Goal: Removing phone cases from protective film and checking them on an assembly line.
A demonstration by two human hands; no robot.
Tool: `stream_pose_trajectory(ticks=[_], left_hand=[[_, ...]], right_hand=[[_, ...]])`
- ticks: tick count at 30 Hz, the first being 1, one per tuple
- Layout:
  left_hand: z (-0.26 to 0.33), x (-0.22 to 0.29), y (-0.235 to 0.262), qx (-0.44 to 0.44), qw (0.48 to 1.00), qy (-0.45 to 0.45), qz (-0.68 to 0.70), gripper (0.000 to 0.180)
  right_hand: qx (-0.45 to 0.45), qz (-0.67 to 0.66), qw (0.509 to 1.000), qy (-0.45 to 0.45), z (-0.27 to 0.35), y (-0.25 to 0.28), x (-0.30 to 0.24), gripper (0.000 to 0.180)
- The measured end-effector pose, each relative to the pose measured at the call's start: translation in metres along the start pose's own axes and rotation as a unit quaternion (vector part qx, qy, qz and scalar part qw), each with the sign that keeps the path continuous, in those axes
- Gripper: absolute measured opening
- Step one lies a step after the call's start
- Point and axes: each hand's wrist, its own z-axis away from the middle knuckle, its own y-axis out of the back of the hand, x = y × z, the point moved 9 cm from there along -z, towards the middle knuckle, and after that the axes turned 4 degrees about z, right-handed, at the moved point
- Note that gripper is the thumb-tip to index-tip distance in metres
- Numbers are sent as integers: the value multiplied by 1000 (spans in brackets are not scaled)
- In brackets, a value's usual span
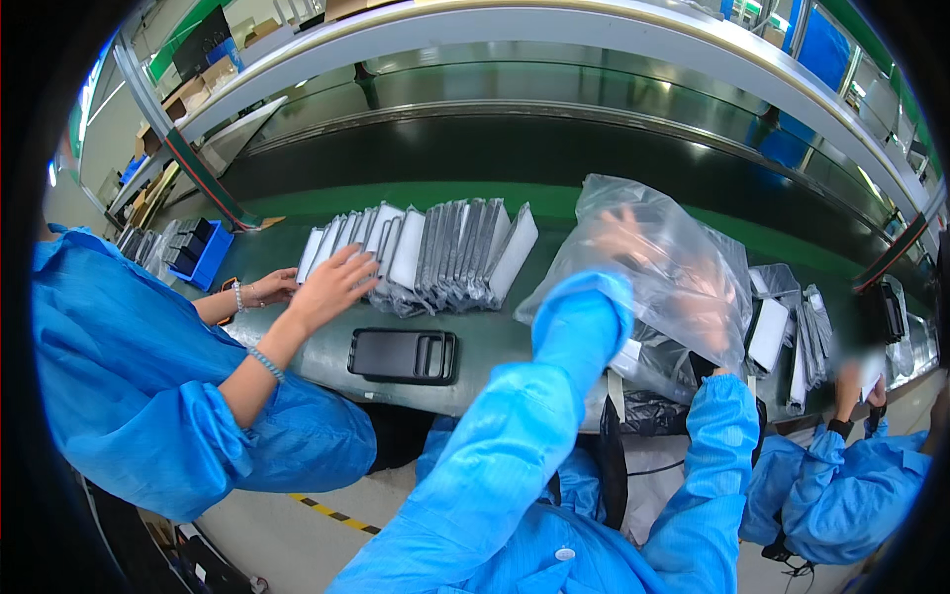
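Note:
A large see-through plastic bag (661, 213) stands puffed up over the bench in front of me. My left hand (625, 240) shows blurred through its film, fingers spread toward the far side. Lower on the right, my right hand (705, 305) is also behind the film, and its fingers are too smeared to read. Whether each hand is inside the bag or behind it I cannot tell. Beneath the bag's near edge lies crumpled plastic wrapping (653, 368) with something pale at its left end.
A row of thin film-wrapped panels (450, 252) stands left of the bag. A black phone-case-like shell (401, 354) lies before it. A co-worker's hands (332, 287) touch the row. More wrapped pieces (811, 337) and another person (841, 485) are at right. A blue bin (206, 259) sits far left.

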Motion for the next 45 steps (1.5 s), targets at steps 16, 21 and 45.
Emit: stream_pose_trajectory(ticks=[16, 21, 45], left_hand=[[371, -30, 86, -405, 703, -6, 585, 92], [294, -92, 180, 0, 829, -162, 535, 101], [117, -82, 95, 226, 925, 22, -304, 92]], right_hand=[[-81, -43, 996, 7, -8, -20, 45, 50], [-88, -55, 995, -1, -10, -16, 49, 51], [-178, -49, 983, -13, -15, -9, 19, 52]])
